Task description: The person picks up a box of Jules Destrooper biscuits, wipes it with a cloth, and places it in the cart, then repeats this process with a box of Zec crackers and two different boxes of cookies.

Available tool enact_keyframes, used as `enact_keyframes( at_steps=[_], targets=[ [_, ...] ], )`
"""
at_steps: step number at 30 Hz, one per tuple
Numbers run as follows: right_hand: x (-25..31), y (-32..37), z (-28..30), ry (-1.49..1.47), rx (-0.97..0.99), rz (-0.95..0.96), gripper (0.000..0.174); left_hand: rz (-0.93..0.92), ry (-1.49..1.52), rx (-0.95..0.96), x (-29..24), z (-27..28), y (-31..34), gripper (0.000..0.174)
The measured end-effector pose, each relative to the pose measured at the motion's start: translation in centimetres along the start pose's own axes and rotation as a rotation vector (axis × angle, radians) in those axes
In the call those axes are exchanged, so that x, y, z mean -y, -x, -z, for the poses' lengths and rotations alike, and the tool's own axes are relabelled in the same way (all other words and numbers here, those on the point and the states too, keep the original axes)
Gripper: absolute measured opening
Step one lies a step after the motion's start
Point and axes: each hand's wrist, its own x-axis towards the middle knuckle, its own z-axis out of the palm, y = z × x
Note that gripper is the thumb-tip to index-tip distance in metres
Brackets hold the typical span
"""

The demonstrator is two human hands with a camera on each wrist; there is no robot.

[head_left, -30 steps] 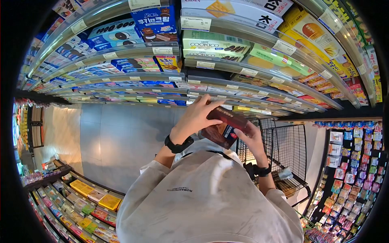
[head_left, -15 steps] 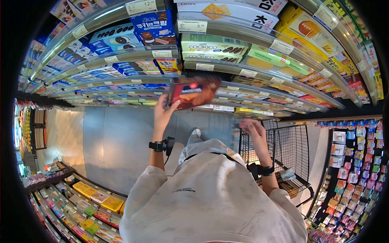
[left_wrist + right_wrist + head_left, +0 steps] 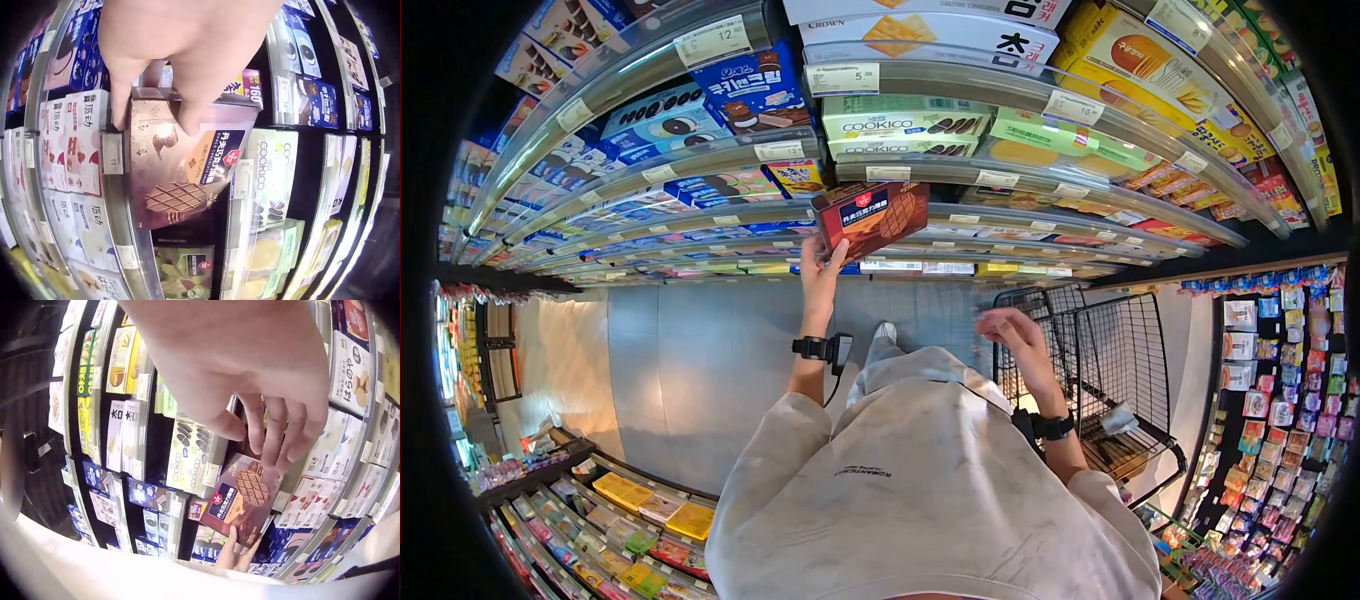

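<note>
A dark red-brown biscuit box [image 3: 878, 222] with a waffle picture is held up at the shelf front. The left hand [image 3: 818, 275] pinches its lower left end; in the left wrist view the thumb and fingers of that hand [image 3: 181, 56] grip one end of the box [image 3: 178, 165]. The right hand [image 3: 1020, 340] is in the air near the cart, touching nothing visible, fingers loosely bent. In the right wrist view, the right hand [image 3: 250, 381] hangs relaxed, with the box [image 3: 240, 500] and the left hand [image 3: 234, 553] beyond it.
Shelves with green Cookico boxes [image 3: 905, 127], blue boxes [image 3: 750, 88] and yellow boxes [image 3: 1140, 62] stretch ahead. A black wire cart [image 3: 1125, 350] stands at the right. Grey floor [image 3: 700, 350] lies left of the person. Hanging packets [image 3: 1255, 405] line the far right.
The right hand has let go of the box and moved apart toward the cart. The left hand has carried the box left and up to the shelf, turning its front into view.
</note>
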Motion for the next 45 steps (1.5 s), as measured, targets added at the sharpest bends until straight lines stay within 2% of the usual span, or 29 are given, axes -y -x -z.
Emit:
enact_keyframes(
  at_steps=[2,4,5,8,12,14,18,20,24,26,29,33,35,39,41,42,45],
  targets=[
    [-0.3,0.2,-0.1,-0.011,-0.020,-0.002,0.026,0.005,-0.005,0.011,0.5,-0.6,-0.2,0.034],
    [-0.9,0.3,-0.1,-0.047,-0.042,0.009,0.029,0.158,0.066,0.018,0.1,-1.5,-0.2,0.032],
    [-1.0,0.5,-0.1,-0.048,-0.048,0.011,0.029,0.175,0.064,0.014,0.0,-1.9,-0.1,0.033],
    [-1.1,0.9,-0.1,-0.035,-0.077,0.013,0.029,0.119,0.070,0.037,-0.6,-2.8,-0.4,0.034],
    [-1.3,1.4,-0.5,-0.056,-0.109,-0.031,0.030,0.143,0.127,0.037,-0.1,-2.8,-1.0,0.038],
    [-1.4,1.5,-0.6,-0.072,-0.130,-0.041,0.030,0.163,0.165,0.047,0.7,-2.4,-1.6,0.048],
    [-1.9,1.9,-0.9,-0.080,-0.131,-0.051,0.029,0.206,0.090,0.017,0.2,-2.8,-2.4,0.047],
    [-2.0,1.9,-1.1,-0.085,-0.128,-0.050,0.029,0.171,0.065,0.131,0.3,-2.9,-3.4,0.045],
    [-1.9,1.9,-1.6,-0.096,-0.134,-0.066,0.028,0.155,0.045,0.119,-0.2,-3.7,-4.6,0.042],
    [-2.0,2.0,-1.8,-0.103,-0.144,-0.066,0.028,0.136,0.109,0.199,-0.8,-4.4,-5.2,0.043],
    [-2.3,2.1,-2.0,-0.118,-0.158,-0.072,0.028,0.056,0.179,0.176,-0.7,-5.4,-5.6,0.042],
    [-2.8,2.2,-2.1,-0.106,-0.152,-0.068,0.027,0.056,0.137,0.151,0.5,-5.2,-6.8,0.042],
    [-3.0,2.3,-2.2,-0.112,-0.150,-0.065,0.027,-0.019,0.104,0.138,1.6,-5.0,-7.4,0.042],
    [-3.2,2.6,-2.4,-0.112,-0.157,-0.058,0.027,-0.039,0.149,0.139,1.1,-5.3,-7.7,0.038],
    [-3.2,2.6,-2.5,-0.108,-0.156,-0.055,0.027,-0.174,0.138,0.162,0.7,-5.9,-7.5,0.037],
    [-3.2,2.5,-2.6,-0.119,-0.160,-0.069,0.027,-0.175,0.138,0.163,0.9,-5.8,-7.6,0.037],
    [-3.7,2.4,-2.6,-0.141,-0.158,-0.078,0.027,-0.179,0.107,0.210,1.3,-5.5,-7.6,0.046]
  ],
)
